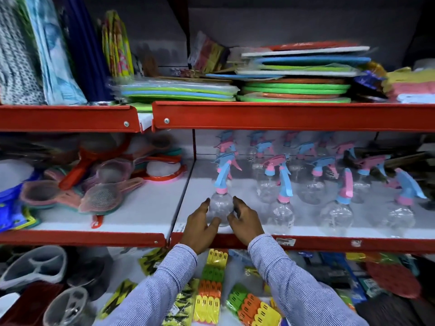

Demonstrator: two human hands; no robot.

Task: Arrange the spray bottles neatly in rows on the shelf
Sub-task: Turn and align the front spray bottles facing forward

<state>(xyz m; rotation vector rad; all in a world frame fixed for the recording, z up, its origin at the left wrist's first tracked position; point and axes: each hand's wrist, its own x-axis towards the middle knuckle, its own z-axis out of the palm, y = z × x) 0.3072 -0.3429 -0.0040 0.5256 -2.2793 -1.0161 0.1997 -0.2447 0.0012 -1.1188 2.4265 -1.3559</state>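
Observation:
A clear spray bottle (220, 205) with a blue trigger and pink collar stands upright at the front left of the white shelf (235, 229). My left hand (200, 222) cups its left side and my right hand (244, 220) cups its right side, fingers touching the round body. Several more clear bottles with pink and blue trigger heads stand in rows to the right and behind, among them one (282, 208) just right of my hands and another (336, 212) further along. The back rows are blurred.
A red shelf lip (306, 242) runs along the front edge. A red divider post (194, 147) bounds the shelf on the left, with strainers (101, 198) beyond it. Stacked coloured mats (294, 90) fill the upper shelf. Packs of clothes pegs (211, 290) lie below.

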